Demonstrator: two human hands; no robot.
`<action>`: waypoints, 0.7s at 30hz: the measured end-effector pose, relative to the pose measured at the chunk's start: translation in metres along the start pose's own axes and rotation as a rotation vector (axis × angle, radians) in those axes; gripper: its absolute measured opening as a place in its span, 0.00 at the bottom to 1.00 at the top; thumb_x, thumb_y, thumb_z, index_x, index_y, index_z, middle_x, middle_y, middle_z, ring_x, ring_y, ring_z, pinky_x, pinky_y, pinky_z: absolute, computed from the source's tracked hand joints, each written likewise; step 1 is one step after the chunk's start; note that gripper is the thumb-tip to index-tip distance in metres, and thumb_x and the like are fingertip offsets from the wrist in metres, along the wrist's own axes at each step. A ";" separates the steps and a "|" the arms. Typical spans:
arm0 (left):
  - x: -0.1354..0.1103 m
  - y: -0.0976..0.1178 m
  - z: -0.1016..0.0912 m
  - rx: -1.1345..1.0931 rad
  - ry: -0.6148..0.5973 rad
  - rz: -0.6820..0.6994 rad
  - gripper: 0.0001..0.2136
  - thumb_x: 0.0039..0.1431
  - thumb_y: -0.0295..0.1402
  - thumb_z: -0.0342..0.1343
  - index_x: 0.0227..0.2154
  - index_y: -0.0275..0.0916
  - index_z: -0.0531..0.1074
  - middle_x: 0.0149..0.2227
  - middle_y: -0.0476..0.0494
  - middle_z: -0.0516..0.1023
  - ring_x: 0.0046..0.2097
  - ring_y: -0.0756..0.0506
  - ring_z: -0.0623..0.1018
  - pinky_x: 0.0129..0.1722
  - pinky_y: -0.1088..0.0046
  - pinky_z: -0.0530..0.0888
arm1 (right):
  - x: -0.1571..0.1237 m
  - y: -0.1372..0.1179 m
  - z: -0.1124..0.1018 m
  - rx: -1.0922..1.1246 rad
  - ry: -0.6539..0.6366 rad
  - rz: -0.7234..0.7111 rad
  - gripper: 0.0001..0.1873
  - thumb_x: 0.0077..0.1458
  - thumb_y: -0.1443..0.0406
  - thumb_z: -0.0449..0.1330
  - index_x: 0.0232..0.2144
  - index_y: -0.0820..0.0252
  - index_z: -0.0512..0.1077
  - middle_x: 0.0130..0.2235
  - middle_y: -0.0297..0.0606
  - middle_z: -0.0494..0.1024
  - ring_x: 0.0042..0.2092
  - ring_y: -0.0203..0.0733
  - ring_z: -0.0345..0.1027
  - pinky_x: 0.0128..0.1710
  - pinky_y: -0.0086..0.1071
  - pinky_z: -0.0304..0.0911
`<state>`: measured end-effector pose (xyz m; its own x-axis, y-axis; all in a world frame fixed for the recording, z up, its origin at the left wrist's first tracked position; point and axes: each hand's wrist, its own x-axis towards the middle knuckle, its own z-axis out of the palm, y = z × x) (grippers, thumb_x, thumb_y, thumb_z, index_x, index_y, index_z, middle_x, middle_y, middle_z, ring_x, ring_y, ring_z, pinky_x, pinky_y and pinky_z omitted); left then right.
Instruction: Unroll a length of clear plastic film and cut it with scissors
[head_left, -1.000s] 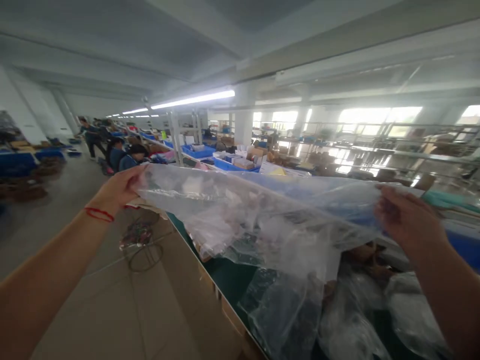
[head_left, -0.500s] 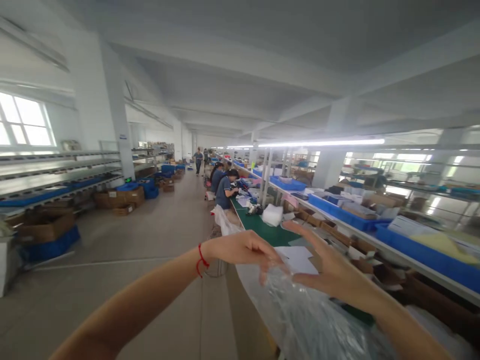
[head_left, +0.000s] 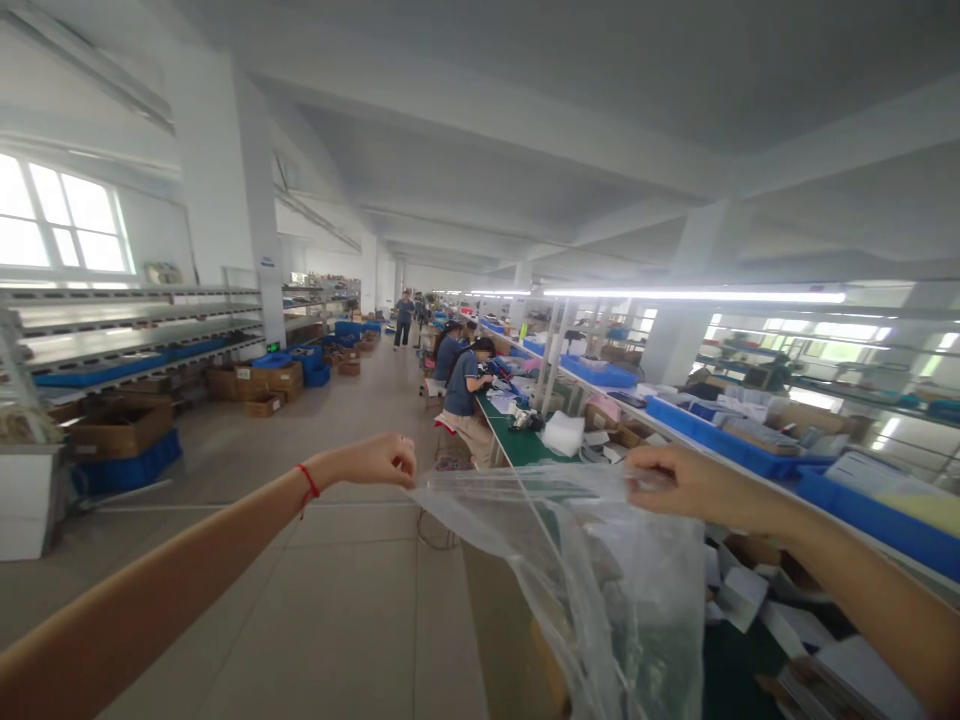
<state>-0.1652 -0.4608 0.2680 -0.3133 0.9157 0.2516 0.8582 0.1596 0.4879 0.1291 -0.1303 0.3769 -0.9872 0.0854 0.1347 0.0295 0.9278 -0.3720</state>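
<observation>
A long green desk (head_left: 525,450) runs away down the hall, with blue trays (head_left: 697,425) along its far side and seated people (head_left: 465,385) working at it. Above its near end hangs a clear plastic bag (head_left: 600,570), stretched by its top edge. The left hand (head_left: 375,462) pinches one corner; the right hand (head_left: 675,482) seems, through blur, clenched on the other. A red string (head_left: 307,483) circles the left wrist.

no readable text anywhere. small sign on the white pillar (head_left: 268,263) and a green lit sign (head_left: 268,347) lower down on it, both too blurred and small to make out. no labels legible on the blue bins (head_left: 705,432).
</observation>
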 end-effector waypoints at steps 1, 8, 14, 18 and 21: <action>-0.003 -0.002 -0.003 -0.037 0.082 0.016 0.12 0.52 0.42 0.63 0.22 0.39 0.79 0.30 0.44 0.78 0.35 0.45 0.75 0.37 0.72 0.69 | -0.005 0.004 -0.001 0.063 -0.049 0.013 0.15 0.49 0.53 0.67 0.32 0.58 0.79 0.34 0.39 0.77 0.38 0.48 0.71 0.40 0.37 0.67; 0.006 0.075 0.007 -0.264 0.304 0.083 0.12 0.64 0.41 0.48 0.27 0.41 0.65 0.23 0.52 0.70 0.24 0.50 0.70 0.28 0.74 0.64 | -0.001 -0.040 0.073 0.597 -0.406 -0.120 0.43 0.46 0.50 0.74 0.60 0.55 0.67 0.62 0.47 0.69 0.63 0.54 0.64 0.65 0.48 0.59; 0.010 0.143 0.027 0.188 0.281 0.251 0.15 0.68 0.36 0.49 0.24 0.40 0.63 0.22 0.53 0.65 0.24 0.51 0.63 0.27 0.71 0.53 | 0.026 -0.094 0.132 0.846 -0.226 -0.153 0.29 0.47 0.53 0.71 0.47 0.58 0.70 0.43 0.42 0.80 0.33 0.40 0.73 0.32 0.32 0.70; -0.001 0.135 0.015 0.255 0.326 0.242 0.15 0.68 0.37 0.50 0.25 0.39 0.65 0.22 0.53 0.66 0.24 0.51 0.64 0.28 0.71 0.55 | 0.016 -0.086 0.127 0.695 -0.489 -0.061 0.09 0.49 0.62 0.61 0.33 0.60 0.71 0.27 0.34 0.79 0.22 0.33 0.65 0.24 0.26 0.60; -0.013 0.116 0.004 0.282 0.310 0.211 0.16 0.69 0.38 0.49 0.25 0.39 0.67 0.22 0.53 0.67 0.24 0.51 0.65 0.28 0.72 0.56 | 0.006 -0.061 0.115 0.489 -0.502 -0.022 0.09 0.48 0.65 0.56 0.33 0.61 0.73 0.25 0.32 0.78 0.22 0.33 0.66 0.23 0.24 0.58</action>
<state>-0.0599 -0.4529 0.3180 -0.1900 0.7921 0.5800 0.9798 0.1150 0.1638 0.1034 -0.2283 0.2945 -0.9432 -0.2188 -0.2500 0.0514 0.6473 -0.7605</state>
